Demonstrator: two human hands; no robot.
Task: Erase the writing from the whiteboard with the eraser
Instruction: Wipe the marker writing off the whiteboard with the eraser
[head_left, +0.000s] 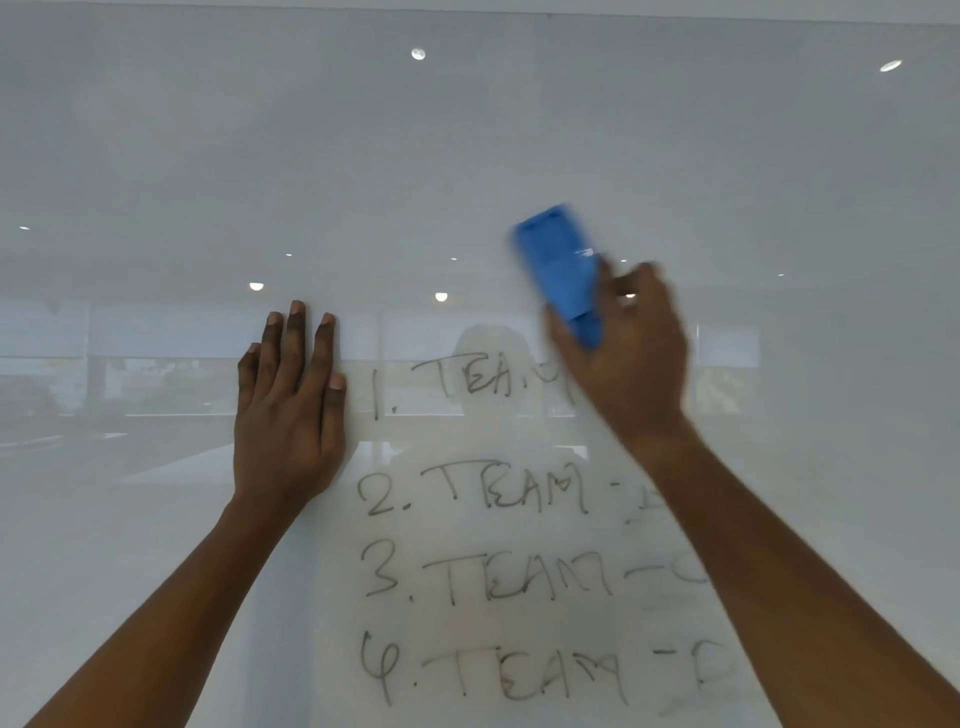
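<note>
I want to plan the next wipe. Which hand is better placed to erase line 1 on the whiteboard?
The right hand: it already holds the blue eraser just above line 1. The left hand lies flat on the whiteboard, empty, beside the list.

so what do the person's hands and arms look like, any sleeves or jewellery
Both arms are bare as far as the frame shows: no sleeves, no watch, no bracelets. The left hand shows no rings, and its nails are short and plain. The right hand is motion-blurred, so rings there cannot be ruled out.
</note>
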